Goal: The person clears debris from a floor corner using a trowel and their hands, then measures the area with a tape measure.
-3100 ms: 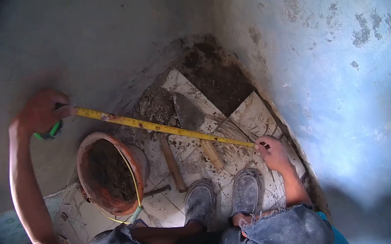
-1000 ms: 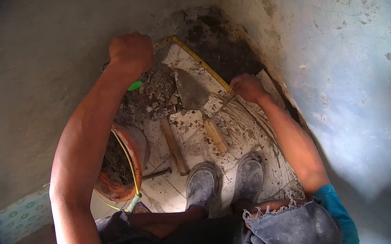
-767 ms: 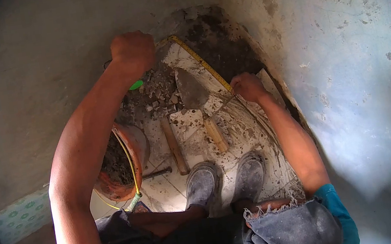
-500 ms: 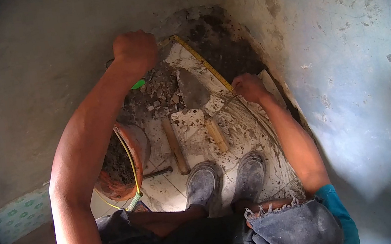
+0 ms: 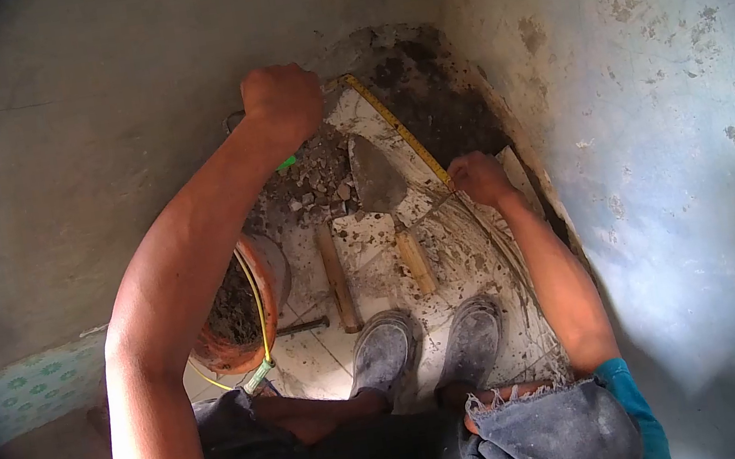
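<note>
A yellow tape measure [image 5: 401,130] stretches along the edge of the dirty white floor tiles [image 5: 358,116], beside the dark broken patch of floor in the corner. My right hand [image 5: 478,180] pinches its near end at the tile edge. At the far end my left hand [image 5: 284,102] is closed, back of the hand upward, where the tape bends toward it; its fingers are mostly hidden. Below my left hand lie broken rubble [image 5: 314,181] and a small bright green object [image 5: 286,162]. Between my hands rests a trowel blade [image 5: 377,176], with a wooden handle [image 5: 415,262] nearer my feet.
An orange bucket [image 5: 267,281] of dark, crumbly material stands under my left forearm, with a yellow cord over it. Another wooden handle [image 5: 337,278] and a dark metal bar [image 5: 303,326] lie before my shoes [image 5: 383,351]. Walls meet at the corner ahead.
The view has shifted slightly, so the scene sits a little lower and to the right. Both hands keep their places at the two ends of the tape.
</note>
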A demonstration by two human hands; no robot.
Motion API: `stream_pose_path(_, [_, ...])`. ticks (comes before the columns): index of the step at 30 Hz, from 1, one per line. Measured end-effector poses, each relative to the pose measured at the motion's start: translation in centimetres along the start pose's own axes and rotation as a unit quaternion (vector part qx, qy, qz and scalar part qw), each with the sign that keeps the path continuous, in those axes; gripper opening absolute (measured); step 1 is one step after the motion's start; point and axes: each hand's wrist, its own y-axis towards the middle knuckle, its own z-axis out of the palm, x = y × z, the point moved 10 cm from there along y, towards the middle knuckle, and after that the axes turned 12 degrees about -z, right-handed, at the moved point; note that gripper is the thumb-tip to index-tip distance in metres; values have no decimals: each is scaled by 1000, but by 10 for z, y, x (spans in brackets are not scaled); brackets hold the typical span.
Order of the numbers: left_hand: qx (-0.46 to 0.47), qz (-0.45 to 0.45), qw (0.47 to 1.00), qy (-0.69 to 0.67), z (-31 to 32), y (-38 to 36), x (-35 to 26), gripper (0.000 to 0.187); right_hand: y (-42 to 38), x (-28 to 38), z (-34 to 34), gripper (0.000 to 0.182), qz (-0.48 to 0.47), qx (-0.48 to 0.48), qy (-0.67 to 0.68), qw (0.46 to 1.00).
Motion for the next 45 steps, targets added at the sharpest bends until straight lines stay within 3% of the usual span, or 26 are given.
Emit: stream_pose_path(45, [-3,-13,1000,-11,-4,-3,6,19,-3,4,-4,13,-1,-12,-17,1000])
